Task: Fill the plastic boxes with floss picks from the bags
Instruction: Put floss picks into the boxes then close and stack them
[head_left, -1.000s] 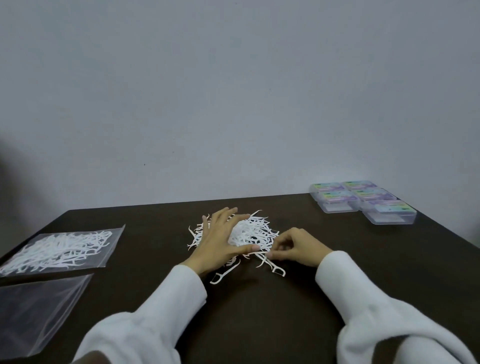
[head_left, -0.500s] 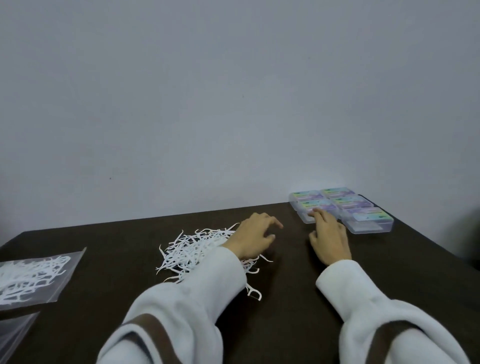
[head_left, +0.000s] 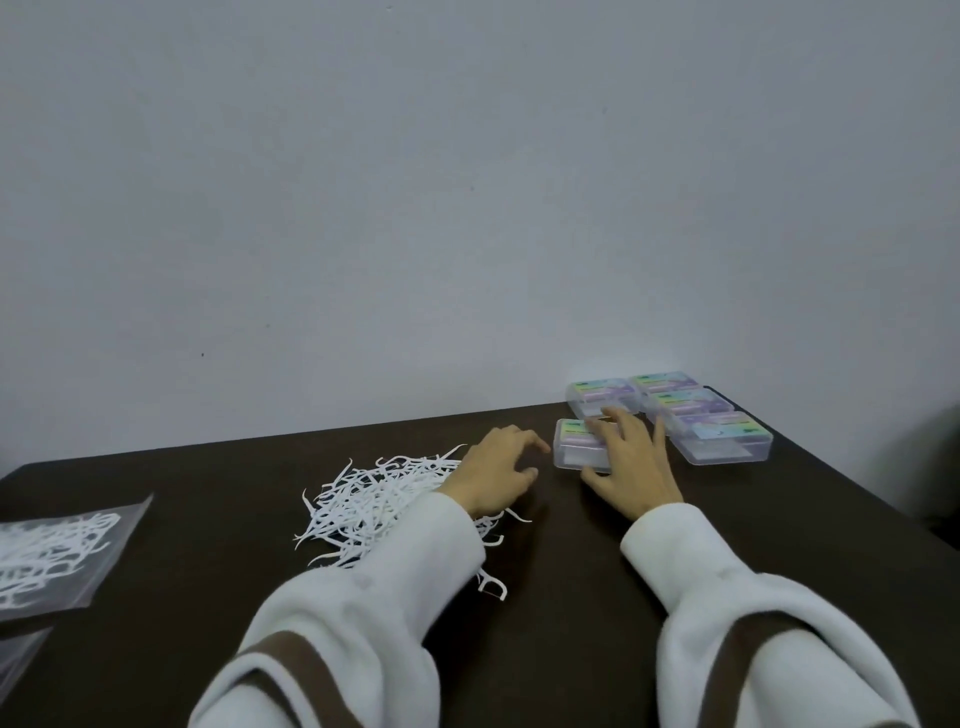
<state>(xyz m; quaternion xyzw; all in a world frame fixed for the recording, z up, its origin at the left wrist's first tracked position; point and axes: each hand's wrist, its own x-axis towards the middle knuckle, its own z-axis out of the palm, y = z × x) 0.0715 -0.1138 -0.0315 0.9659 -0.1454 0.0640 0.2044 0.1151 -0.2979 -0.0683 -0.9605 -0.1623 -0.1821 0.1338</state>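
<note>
A loose pile of white floss picks (head_left: 374, 504) lies on the dark table, left of centre. My left hand (head_left: 496, 470) hovers at the pile's right edge with fingers loosely curled, holding nothing. My right hand (head_left: 631, 462) grips one clear plastic box (head_left: 576, 447) with a coloured label, fingers on its top and thumb at its near side; the box sits a little apart from the other boxes (head_left: 722, 434) grouped at the back right. A bag of floss picks (head_left: 57, 551) lies at the left edge.
An empty clear bag (head_left: 18, 657) lies at the lower left corner. The dark table (head_left: 571, 597) ends at a pale wall behind and drops off on the right past the boxes. A single floss pick (head_left: 491, 587) lies near my left sleeve.
Both hands left the pile and moved right toward the boxes. My right hand took hold of one box and drew it away from the group toward the pile. The view shifted right.
</note>
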